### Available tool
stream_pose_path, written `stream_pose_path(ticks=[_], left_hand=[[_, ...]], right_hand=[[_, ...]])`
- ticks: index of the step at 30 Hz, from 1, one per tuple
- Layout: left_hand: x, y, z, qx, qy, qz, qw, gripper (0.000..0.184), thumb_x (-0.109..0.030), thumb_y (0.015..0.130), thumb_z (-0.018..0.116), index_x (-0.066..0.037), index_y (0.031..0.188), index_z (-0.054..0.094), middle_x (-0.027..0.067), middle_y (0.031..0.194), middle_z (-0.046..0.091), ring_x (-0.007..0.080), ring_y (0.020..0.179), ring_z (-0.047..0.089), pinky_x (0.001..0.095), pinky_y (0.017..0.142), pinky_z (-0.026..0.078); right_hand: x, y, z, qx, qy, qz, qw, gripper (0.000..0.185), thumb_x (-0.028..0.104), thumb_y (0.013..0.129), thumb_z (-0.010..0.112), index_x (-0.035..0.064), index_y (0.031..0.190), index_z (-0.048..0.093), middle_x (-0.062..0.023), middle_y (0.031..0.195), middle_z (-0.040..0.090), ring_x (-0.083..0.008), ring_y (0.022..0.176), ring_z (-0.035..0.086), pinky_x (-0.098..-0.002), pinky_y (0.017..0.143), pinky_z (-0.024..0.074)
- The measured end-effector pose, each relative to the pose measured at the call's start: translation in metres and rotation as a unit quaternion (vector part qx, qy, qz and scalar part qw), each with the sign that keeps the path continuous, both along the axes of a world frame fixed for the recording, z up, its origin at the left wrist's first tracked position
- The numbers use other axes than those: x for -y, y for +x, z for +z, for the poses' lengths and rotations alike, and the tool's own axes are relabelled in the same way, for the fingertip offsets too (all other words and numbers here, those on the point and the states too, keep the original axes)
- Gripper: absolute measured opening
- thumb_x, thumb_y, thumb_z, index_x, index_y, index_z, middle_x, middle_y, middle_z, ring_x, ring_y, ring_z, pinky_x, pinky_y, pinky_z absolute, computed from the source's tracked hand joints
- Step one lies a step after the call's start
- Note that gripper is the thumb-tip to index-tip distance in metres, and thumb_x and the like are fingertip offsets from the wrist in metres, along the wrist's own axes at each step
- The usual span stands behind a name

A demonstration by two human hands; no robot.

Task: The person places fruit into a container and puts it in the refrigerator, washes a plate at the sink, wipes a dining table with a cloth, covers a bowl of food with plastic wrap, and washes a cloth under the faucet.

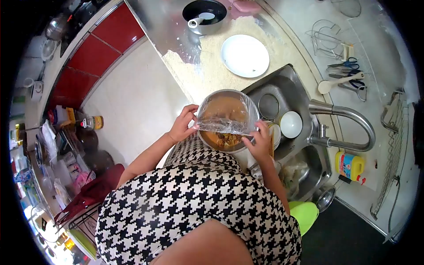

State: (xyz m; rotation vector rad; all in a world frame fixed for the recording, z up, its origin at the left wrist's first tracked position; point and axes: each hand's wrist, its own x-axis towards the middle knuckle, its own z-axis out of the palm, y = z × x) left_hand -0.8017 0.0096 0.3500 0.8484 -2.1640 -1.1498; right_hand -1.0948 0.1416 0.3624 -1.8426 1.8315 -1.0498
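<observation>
A round metal bowl (204, 142) of brown soup or stew, with solid pieces at its near side, stands at the counter edge in front of my body. Clear plastic wrap (227, 125) stretches over the far part of it, and its bunched edge runs across the middle. My left hand (183, 125) pinches this edge at the bowl's left rim. At the right rim, my right hand (259, 140) has thumb and fingers closed on the other end. The near part of the food shows uncovered.
A white plate (244, 56) and a black pan (204, 17) sit on the counter beyond. The double sink (289, 84) on the right holds a white bowl (291, 124) and other dishes under a curved faucet (353, 115). A yellow bottle (350, 166) stands beside it.
</observation>
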Motion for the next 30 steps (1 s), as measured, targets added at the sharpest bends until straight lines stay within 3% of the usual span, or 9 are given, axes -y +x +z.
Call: stream_pose_path(ticks=[6,10,16,19,25,30], left_hand=[[-0.006,-0.008,0.013,0.072,-0.135,0.030,0.988,0.023,-0.020,0.077,0.064,-0.002,0.080,0.049,0.0190,0.107,0.046,0.0355,0.098,0.048,0.0414,0.083,0.041],[-0.002,-0.009,0.017,0.076,-0.237,0.016,0.968,0.021,-0.010,0.071,0.063,-0.003,0.087,0.052,0.0142,0.097,0.050,0.0324,0.090,0.051,0.0420,0.082,0.042],[-0.002,-0.024,0.028,0.034,-0.241,0.039,0.969,0.028,0.002,0.066,0.062,-0.003,0.092,0.052,0.0125,0.089,0.051,0.0299,0.088,0.052,0.0424,0.086,0.042],[-0.004,-0.028,0.024,-0.010,-0.215,0.046,0.976,0.031,0.001,0.065,0.063,-0.004,0.093,0.052,0.0120,0.084,0.051,0.0297,0.082,0.052,0.0413,0.081,0.042],[0.010,-0.019,0.020,0.104,-0.236,-0.038,0.965,0.021,-0.020,0.074,0.064,-0.011,0.091,0.056,0.0046,0.070,0.050,0.0230,0.067,0.050,0.0351,0.066,0.037],[0.010,-0.024,0.027,0.106,-0.260,-0.055,0.958,0.022,-0.035,0.078,0.058,-0.015,0.086,0.057,0.0029,0.068,0.048,0.0207,0.065,0.049,0.0357,0.068,0.037]], right_hand=[[0.008,0.014,0.001,-0.057,-0.013,0.034,0.998,0.026,0.020,0.066,0.072,0.0067,0.086,0.060,-0.0091,0.090,0.056,-0.0297,0.089,0.053,-0.0474,0.091,0.0372],[0.016,0.015,0.010,-0.047,-0.006,0.064,0.997,0.021,0.017,0.068,0.069,0.0082,0.085,0.060,-0.0068,0.083,0.056,-0.0271,0.080,0.053,-0.0409,0.079,0.0411],[0.021,0.015,0.015,-0.056,0.005,0.121,0.991,0.014,0.012,0.070,0.066,0.0088,0.081,0.059,-0.0044,0.078,0.056,-0.0243,0.076,0.052,-0.0357,0.070,0.0402],[0.022,0.016,0.022,-0.035,-0.004,0.135,0.990,0.012,0.011,0.070,0.066,0.0091,0.080,0.060,-0.0041,0.076,0.055,-0.0241,0.075,0.052,-0.0359,0.069,0.0398],[0.010,0.006,0.024,-0.026,0.036,0.151,0.988,0.009,0.009,0.072,0.063,0.0088,0.081,0.061,-0.0049,0.074,0.053,-0.0247,0.074,0.051,-0.0361,0.068,0.0393],[0.006,0.000,0.030,-0.048,0.057,0.181,0.981,0.011,0.006,0.070,0.061,0.0079,0.081,0.061,-0.0062,0.075,0.053,-0.0269,0.076,0.051,-0.0359,0.066,0.0394]])
